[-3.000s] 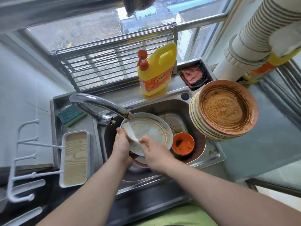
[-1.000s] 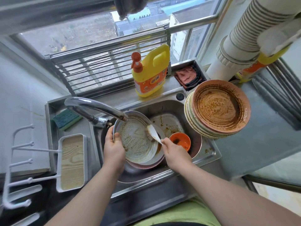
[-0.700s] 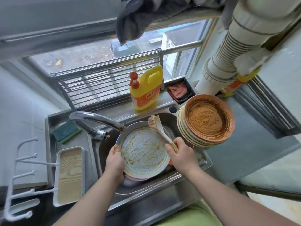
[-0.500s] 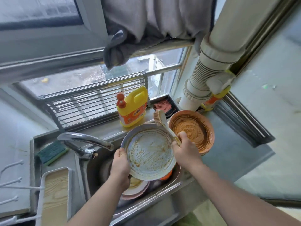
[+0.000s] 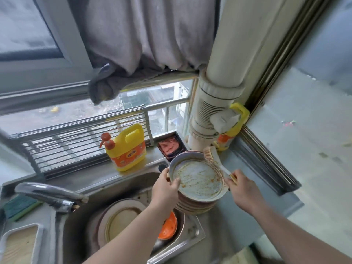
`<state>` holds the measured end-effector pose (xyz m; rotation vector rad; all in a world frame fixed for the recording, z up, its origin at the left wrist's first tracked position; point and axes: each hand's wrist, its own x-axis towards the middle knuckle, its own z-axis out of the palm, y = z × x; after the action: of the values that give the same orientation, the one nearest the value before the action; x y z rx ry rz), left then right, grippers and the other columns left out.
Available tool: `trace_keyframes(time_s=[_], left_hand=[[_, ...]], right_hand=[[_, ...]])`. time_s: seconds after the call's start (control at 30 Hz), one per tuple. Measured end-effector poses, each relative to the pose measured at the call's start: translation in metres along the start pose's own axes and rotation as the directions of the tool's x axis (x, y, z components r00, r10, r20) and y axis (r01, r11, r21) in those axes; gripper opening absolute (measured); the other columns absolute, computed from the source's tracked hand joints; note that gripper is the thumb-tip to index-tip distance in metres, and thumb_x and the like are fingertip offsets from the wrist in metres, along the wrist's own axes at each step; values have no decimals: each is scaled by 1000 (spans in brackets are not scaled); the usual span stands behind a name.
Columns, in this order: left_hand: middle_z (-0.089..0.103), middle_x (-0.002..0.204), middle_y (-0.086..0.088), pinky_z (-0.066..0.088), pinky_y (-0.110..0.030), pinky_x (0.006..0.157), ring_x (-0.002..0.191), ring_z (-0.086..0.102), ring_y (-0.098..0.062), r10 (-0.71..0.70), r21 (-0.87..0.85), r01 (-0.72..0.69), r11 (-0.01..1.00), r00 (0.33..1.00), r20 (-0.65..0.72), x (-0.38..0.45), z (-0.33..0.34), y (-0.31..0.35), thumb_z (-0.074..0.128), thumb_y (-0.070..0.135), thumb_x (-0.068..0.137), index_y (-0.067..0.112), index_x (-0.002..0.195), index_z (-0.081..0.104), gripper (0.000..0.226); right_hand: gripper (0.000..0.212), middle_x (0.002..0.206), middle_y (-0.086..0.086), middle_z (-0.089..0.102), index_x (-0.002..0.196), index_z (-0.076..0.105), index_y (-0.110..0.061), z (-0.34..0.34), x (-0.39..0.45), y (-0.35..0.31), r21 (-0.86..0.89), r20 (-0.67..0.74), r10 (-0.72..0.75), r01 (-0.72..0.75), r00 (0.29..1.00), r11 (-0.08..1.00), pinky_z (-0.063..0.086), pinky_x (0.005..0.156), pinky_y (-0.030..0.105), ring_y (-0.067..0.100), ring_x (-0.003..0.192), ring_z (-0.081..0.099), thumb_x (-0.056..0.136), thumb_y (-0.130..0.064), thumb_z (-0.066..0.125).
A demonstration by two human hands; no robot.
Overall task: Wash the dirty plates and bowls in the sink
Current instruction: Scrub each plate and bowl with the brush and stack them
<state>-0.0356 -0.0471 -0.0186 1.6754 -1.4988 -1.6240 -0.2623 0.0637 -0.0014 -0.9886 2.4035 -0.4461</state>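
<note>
My left hand [image 5: 165, 189] grips the left rim of a pale plate [image 5: 198, 181] smeared with brown streaks. The plate sits on top of the stack of dirty plates [image 5: 194, 206] on the counter, right of the sink. My right hand [image 5: 241, 189] holds a dish brush [image 5: 215, 159] by its handle, bristles up beyond the plate's far rim. In the steel sink [image 5: 80, 210] lie a large plate [image 5: 120, 220] and an orange bowl [image 5: 168, 227], partly hidden by my left arm.
The faucet [image 5: 51, 193] reaches over the sink's left side. A yellow detergent jug [image 5: 126, 147] stands on the sill, a green sponge [image 5: 19, 205] and a white tray [image 5: 17, 244] lie at left. A white pipe [image 5: 215, 111] rises behind the stack.
The plate was being scrubbed over the sink; both hands have carried it up and right onto the dirty stack. The brush has come off the plate. The view has tilted upward.
</note>
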Motion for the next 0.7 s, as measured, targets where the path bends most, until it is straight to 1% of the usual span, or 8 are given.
trace_keyframes(time_s=[0.1,0.17,0.23,0.33,0.43,0.5,0.57,0.7], left_hand=[[60,99,26,59,-35,88,94,66,-4,-15,-17,14,1000,998,-60,1,6,-7,68,20,102,28,154,49,56],[70,107,19,61,-40,92,97,71,-8,-41,-79,35,996,996,-81,2,3,-15,68,19,102,29,149,55,50],[75,113,8,63,-42,89,97,74,-12,-65,-135,49,990,991,-113,4,-7,-22,67,18,103,33,134,62,35],[71,112,1,63,-43,89,100,72,-21,-146,-155,114,981,966,-213,0,-38,-43,63,15,105,32,126,61,28],[73,109,-4,64,-46,87,99,71,-25,-290,-160,252,954,911,-294,-4,-85,-94,63,13,103,27,123,66,24],[75,105,-8,64,-46,83,92,72,-28,-401,-182,359,915,861,-313,-5,-118,-142,70,18,96,21,124,69,28],[75,98,-12,60,-44,76,79,68,-32,-502,-202,460,865,805,-315,-1,-147,-202,77,19,81,15,124,69,44],[64,78,-11,44,-30,56,60,54,-26,-612,-192,581,791,738,-284,16,-178,-304,66,22,60,12,120,68,61]], right_hand=[[28,83,-1,65,89,42,-23,-4,-4,4,31,37,-64,63,997,998,48,67,42,21,76,60,107,-41,54],[28,79,-6,61,90,41,-25,-4,-10,-4,42,54,-129,127,990,991,40,58,35,11,70,55,106,-43,55],[28,79,-7,61,91,44,-26,1,-17,-21,86,86,-216,209,973,974,38,56,27,7,70,56,105,-47,57],[29,76,-5,61,91,49,-26,24,-28,-54,167,196,-361,332,912,928,46,63,34,11,72,60,103,-51,58],[23,84,-6,65,96,58,-26,65,-43,-85,193,354,-461,419,814,887,51,74,39,15,82,61,102,-48,60],[19,96,-4,68,103,64,-25,101,-48,-98,152,447,-466,448,764,881,51,83,38,19,93,62,102,-44,60],[19,109,2,65,110,67,-25,142,-48,-106,57,523,-425,467,739,882,46,91,34,25,106,60,103,-40,59],[24,118,5,51,122,67,-26,223,-33,-116,-94,600,-317,458,734,884,47,100,39,32,113,59,105,-37,54]])
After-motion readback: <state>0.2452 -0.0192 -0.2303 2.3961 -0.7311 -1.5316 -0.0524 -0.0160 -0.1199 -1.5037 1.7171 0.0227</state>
